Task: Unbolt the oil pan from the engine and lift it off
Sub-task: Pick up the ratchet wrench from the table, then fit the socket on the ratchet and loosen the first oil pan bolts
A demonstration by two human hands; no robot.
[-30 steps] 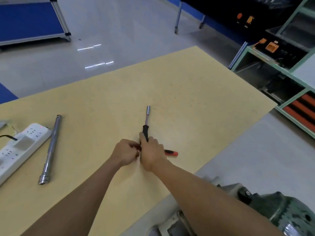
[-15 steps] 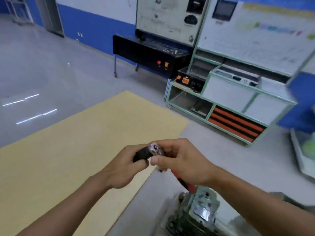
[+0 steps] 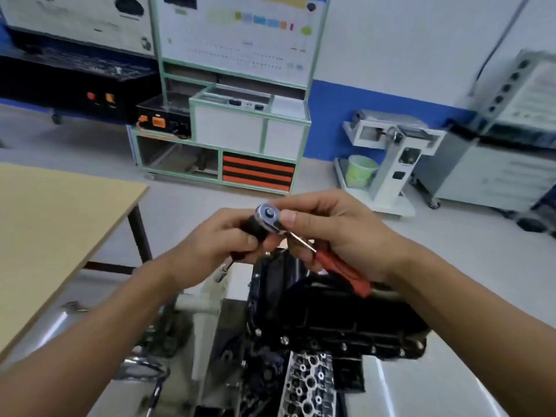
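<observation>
Tool-readying step: left hand [image 3: 210, 245] and right hand [image 3: 346, 236] both clasp the ratchet [image 3: 267, 213], which likely needs seating next on an oil pan [image 3: 331, 314] bolt [image 3: 284, 339].

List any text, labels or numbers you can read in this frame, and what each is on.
Nothing is legible.
White display board: rows of small print, too blurred.
Sheet on the grey cabinet: print too blurred.
Ratchet head: no marking readable.

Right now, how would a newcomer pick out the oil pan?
Start at the engine, bottom centre of the view. The oil pan is the black ribbed tub on its top. Unlike the silvery honeycombed part below, it is dark, with bolts along its rim.
</observation>
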